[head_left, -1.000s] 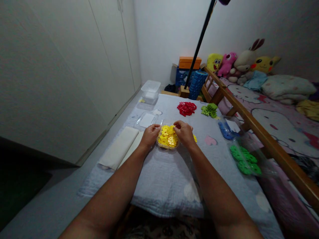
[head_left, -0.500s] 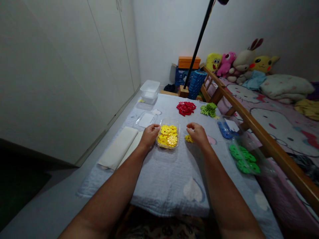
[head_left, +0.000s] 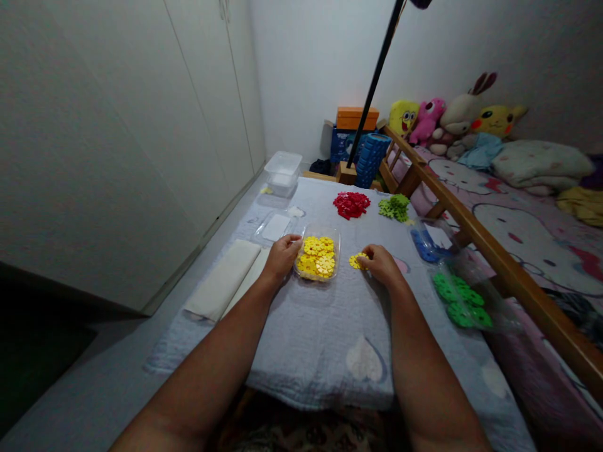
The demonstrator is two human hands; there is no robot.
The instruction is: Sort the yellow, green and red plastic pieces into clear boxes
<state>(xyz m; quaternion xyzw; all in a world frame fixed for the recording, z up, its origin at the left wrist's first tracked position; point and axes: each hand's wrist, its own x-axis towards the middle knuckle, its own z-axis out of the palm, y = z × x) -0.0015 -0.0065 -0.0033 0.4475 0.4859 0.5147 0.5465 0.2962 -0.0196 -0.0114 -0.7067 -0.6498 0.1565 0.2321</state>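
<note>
A clear plastic container with several yellow flower-shaped discs in it stands at mid-table. My left hand grips its left side, thumb and fingers closed at the wall. To the right of the container, my right hand pinches at a yellow flower-shaped disc low over the cloth. My fingertips cover part of that disc, so whether more than one lies there is hard to make out.
Behind lie a red pile and a light-green pile of pieces. Clear boxes with blue and green pieces line the right edge by the wooden bed rail. A folded cloth, clear lid and empty tub are left.
My right hand has come down and slightly towards me, its fingertips now on the yellow disc beside the container. My left hand stays at the container's side.
</note>
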